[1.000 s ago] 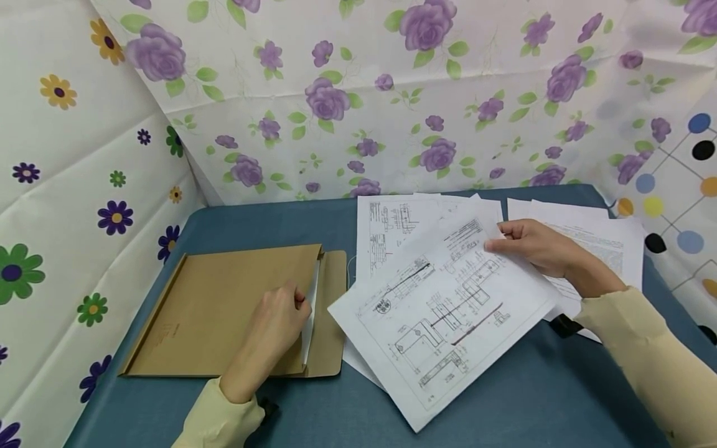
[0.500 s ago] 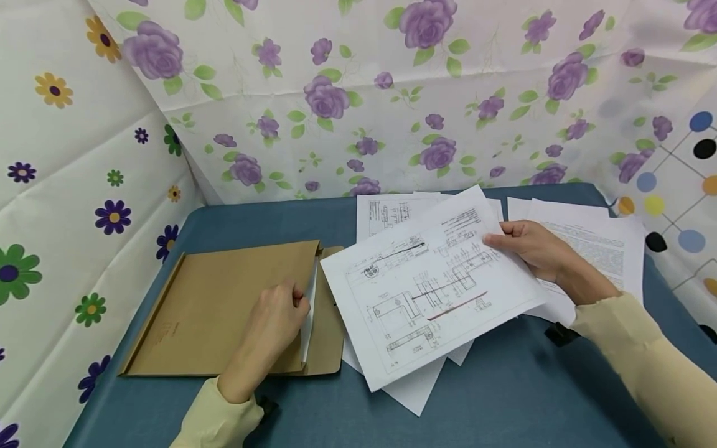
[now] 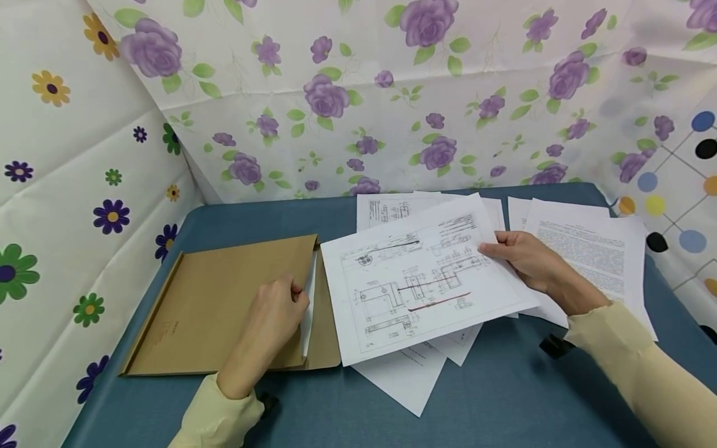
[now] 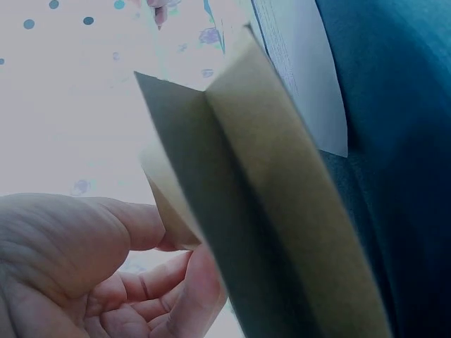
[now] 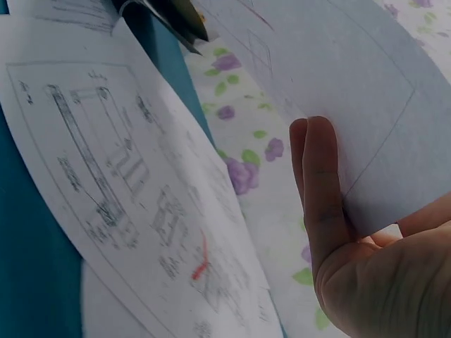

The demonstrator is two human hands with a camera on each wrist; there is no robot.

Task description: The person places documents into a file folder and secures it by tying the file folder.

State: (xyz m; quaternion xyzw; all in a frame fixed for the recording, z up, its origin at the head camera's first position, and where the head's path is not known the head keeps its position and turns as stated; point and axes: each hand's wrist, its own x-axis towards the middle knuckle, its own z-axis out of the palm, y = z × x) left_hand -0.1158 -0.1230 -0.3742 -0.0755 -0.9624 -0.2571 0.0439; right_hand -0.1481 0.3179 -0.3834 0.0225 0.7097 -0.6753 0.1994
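A brown paper document folder [image 3: 218, 305] lies on the left of the blue-covered table, its mouth facing right and white paper [image 3: 307, 326] showing inside. My left hand [image 3: 274, 317] pinches the upper layer at that mouth; in the left wrist view, thumb and fingers grip the brown edge [image 4: 169, 204] and the folder gapes. My right hand [image 3: 529, 264] holds a sheet of paper [image 3: 386, 274] with a technical drawing and a red line, thumb on top at its right edge. The sheet's left side reaches over the folder's flap [image 3: 327, 339].
Beneath the held sheet, more drawing sheets [image 3: 381, 208] lie spread on the table [image 3: 504, 398]. Printed text pages [image 3: 588, 249] overlap at the right. A flowered cloth [image 3: 370, 93] hangs behind, with patterned cloths at both sides.
The right hand's sheet has swung leftward and levelled out, its left side moving to the folder's mouth and uncovering papers beneath. The left hand keeps its grip; the folder's edge has risen slightly.
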